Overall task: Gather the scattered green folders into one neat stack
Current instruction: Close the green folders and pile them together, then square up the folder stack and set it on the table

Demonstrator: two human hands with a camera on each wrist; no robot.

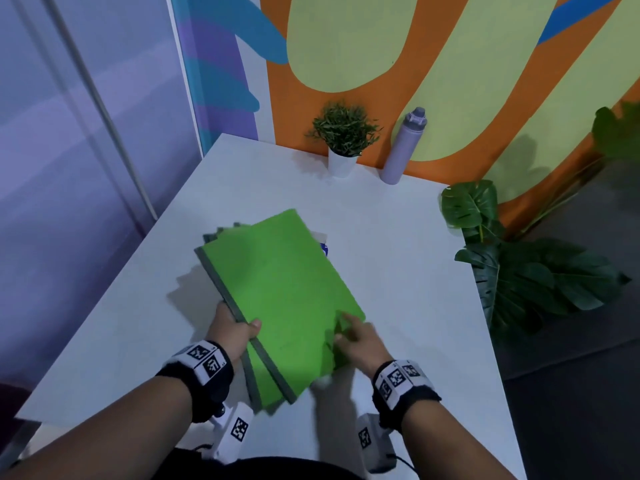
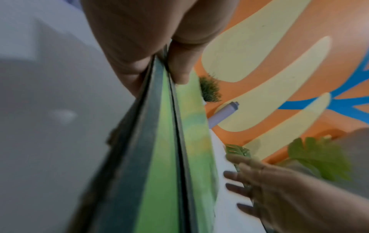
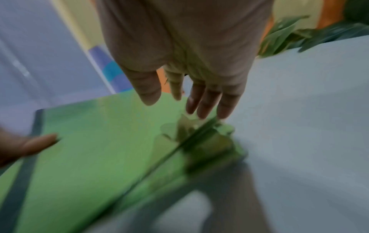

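Gripping folders w/ left hand.

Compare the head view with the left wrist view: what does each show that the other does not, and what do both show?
Only the head view shows the whole green folder stack from above on the white table, its edges fanned out of line, plus both wristbands and the white pot of the small plant. Only the left wrist view shows, edge-on, the left hand pinching the dark spines between thumb and fingers. Both show the right hand with straight fingers at the stack's right side, the purple bottle and the orange wall.
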